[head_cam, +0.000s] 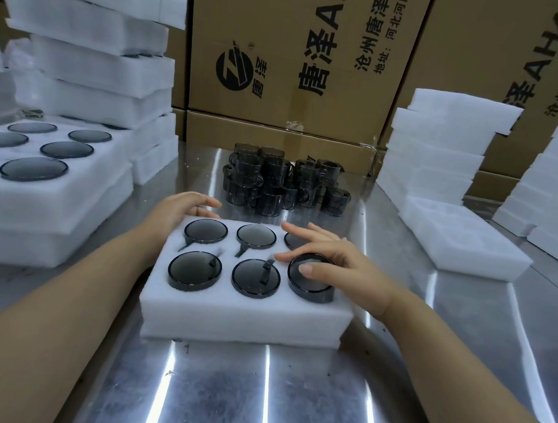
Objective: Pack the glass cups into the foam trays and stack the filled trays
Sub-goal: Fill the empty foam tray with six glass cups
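A white foam tray lies in front of me on the steel table, its holes filled with dark smoked-glass cups turned bottom up. My right hand rests on the cup in the near right hole, thumb on its base and fingers around its rim; that cup stands higher than the others. My left hand holds the tray's far left corner, fingers spread along the back edge. A pile of loose glass cups with handles stands just behind the tray.
At the left, filled foam trays are stacked, with a taller leaning stack behind. Empty foam trays and foam stacks stand at the right. Cardboard boxes wall off the back.
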